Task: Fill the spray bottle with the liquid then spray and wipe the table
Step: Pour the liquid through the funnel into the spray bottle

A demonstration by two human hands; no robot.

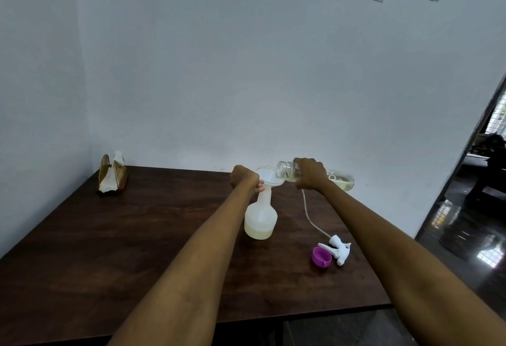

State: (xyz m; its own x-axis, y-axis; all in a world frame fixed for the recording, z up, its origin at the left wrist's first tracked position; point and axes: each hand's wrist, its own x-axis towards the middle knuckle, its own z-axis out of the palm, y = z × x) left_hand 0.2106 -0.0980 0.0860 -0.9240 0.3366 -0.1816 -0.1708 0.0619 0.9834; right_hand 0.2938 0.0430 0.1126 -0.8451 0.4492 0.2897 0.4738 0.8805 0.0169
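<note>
A white translucent spray bottle (260, 215) stands on the dark wooden table (123, 236) with pale yellowish liquid in its bottom. A white funnel (269, 177) sits in its neck. My left hand (243, 177) grips the bottle's neck just under the funnel. My right hand (310, 173) holds a clear bottle (339, 178) tipped almost flat, its open mouth over the funnel; pale liquid lies in its lower side. The white spray head (338, 250) with its long tube lies on the table to the right.
A purple cap (321, 256) lies beside the spray head. A gold napkin holder with white napkins (111, 174) stands at the far left corner. Walls close the back and left; the table's right edge borders an open doorway.
</note>
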